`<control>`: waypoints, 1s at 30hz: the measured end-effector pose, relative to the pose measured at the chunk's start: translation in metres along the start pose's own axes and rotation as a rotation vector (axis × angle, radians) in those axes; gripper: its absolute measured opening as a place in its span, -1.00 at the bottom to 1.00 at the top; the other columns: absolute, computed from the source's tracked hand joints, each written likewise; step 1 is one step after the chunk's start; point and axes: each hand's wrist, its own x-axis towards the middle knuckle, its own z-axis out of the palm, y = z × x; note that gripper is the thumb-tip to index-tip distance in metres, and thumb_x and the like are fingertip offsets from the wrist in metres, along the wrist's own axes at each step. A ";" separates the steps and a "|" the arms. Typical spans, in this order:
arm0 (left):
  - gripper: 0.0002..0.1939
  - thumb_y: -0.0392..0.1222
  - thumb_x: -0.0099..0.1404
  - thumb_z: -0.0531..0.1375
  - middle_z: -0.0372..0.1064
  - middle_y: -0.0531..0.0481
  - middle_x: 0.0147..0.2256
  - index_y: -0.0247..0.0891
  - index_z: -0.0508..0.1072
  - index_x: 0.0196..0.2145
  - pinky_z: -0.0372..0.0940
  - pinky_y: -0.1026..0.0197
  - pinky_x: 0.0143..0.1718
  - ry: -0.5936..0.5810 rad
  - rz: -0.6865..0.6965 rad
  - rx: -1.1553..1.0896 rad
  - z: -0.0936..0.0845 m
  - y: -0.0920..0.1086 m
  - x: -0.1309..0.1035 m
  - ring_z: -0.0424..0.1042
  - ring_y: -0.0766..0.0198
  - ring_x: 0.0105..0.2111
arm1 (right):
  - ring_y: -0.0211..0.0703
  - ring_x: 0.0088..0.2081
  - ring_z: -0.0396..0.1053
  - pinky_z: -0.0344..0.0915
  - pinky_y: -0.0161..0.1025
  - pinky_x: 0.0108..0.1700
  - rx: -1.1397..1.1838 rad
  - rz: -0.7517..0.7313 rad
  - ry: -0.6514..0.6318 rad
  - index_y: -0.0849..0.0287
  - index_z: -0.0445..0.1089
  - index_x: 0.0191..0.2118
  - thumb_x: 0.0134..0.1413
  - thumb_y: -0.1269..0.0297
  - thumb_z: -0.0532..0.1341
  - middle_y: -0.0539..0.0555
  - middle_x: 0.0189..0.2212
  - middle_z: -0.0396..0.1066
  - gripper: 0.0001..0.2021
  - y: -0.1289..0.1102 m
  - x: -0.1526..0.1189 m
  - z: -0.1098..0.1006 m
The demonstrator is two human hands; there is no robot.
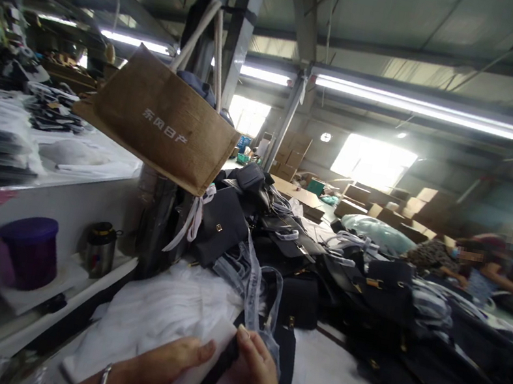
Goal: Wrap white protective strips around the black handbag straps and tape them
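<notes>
Over the table (pixel 329 370), toward its near edge, the left hand (pixel 174 363) grips a smooth white sheet (pixel 189 382); the right hand (pixel 262 372) pinches a flat black strap (pixel 211 376) against it. Beyond, loose white layers (pixel 155 313) line the left edge, black bags (pixel 223 226) heap up, a brown tote (pixel 160 119) hangs.

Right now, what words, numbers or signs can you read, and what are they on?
"东风日产": white letters on the hanging brown bag.
Wall clock: any numbers are too small to read.
Plastic-wrapped strap: any print is too blurred to read.
Nothing else is readable.
</notes>
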 end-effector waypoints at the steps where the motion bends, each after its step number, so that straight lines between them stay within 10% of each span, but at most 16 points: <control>1: -0.51 0.14 0.26 0.17 0.52 -0.21 -0.28 -0.39 0.53 -0.16 0.28 0.03 -0.05 -0.030 -0.036 -0.049 0.000 0.001 -0.001 0.49 0.00 -0.21 | -0.22 -0.49 0.31 0.23 -0.35 -0.43 -0.012 -0.005 0.002 0.18 0.41 -0.49 -0.11 -0.05 0.35 -0.06 -0.58 0.34 -0.65 0.001 0.000 0.000; 7: -0.55 0.12 0.30 0.15 0.53 -0.16 -0.31 -0.37 0.52 -0.16 0.29 0.13 -0.10 0.047 -0.016 -0.085 0.014 0.007 0.004 0.49 0.11 -0.26 | 0.01 -0.13 0.43 0.33 -0.22 -0.10 -0.115 -0.055 0.080 0.14 0.46 0.00 -0.16 -0.08 0.37 0.08 -0.23 0.53 -0.41 0.004 0.005 -0.005; 30: -0.61 0.06 0.27 0.19 0.52 -0.10 -0.22 -0.28 0.51 -0.10 0.26 0.04 -0.01 0.036 0.084 0.095 0.025 0.002 0.016 0.46 0.05 -0.16 | 0.01 -0.19 0.47 0.36 -0.24 -0.15 -0.244 -0.177 0.159 0.23 0.50 -0.10 -0.12 -0.11 0.34 0.14 -0.25 0.56 -0.45 0.001 0.003 -0.009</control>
